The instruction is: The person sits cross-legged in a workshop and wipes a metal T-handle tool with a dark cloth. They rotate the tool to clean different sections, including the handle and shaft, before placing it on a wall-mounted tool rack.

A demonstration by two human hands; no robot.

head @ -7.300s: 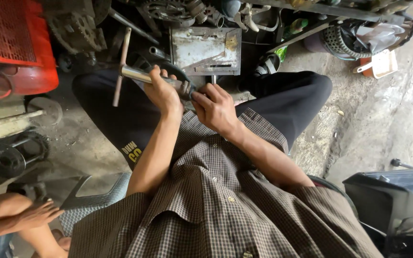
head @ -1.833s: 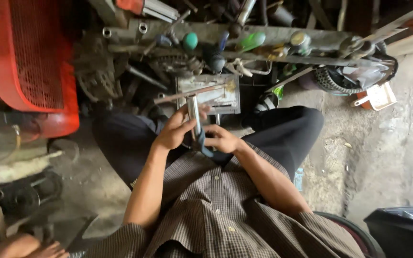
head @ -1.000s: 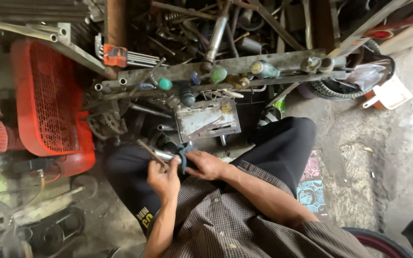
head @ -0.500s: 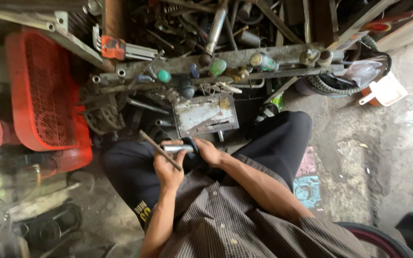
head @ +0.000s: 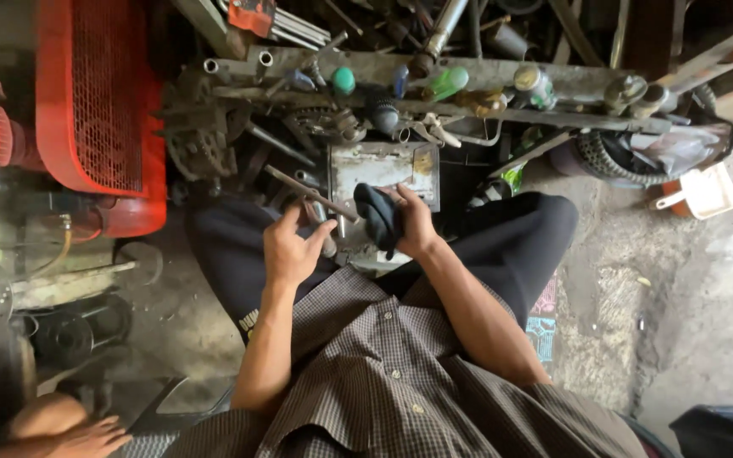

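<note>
— What have you got in your hands there?

— My left hand [head: 292,248] is wrapped around a metal T-shaped tool [head: 320,212]: the fingers are curled on its shaft, and the thin crossbar sticks out past my thumb, slanting up toward the red machine [head: 95,110]. My right hand [head: 413,222] is clamped on a dark cloth [head: 377,216], bunched up between thumb and fingers.

— Where is all that, relative to the grey metal box?

— The grey metal box [head: 383,165] sits just ahead of my knees. The cloth overlaps its lower edge, and the T-shaped tool lies just left of it, with its crossbar reaching toward the box's lower left corner. Both hands are close together, directly below the box, over my lap.

— And beyond the box?

— Above it runs a cluttered rack of tools [head: 434,85], with a green-handled screwdriver [head: 344,81] up and left of the box and a pale green handle [head: 449,82] up and right. A toothed tyre [head: 608,157] lies right of the box, with a small orange and white dustpan [head: 706,193] further right on the concrete floor [head: 680,297].

— Anyone else about?

— Another person's hand [head: 86,437] shows far down and left of the box, at the bottom corner. I cannot tell what it is doing.
</note>
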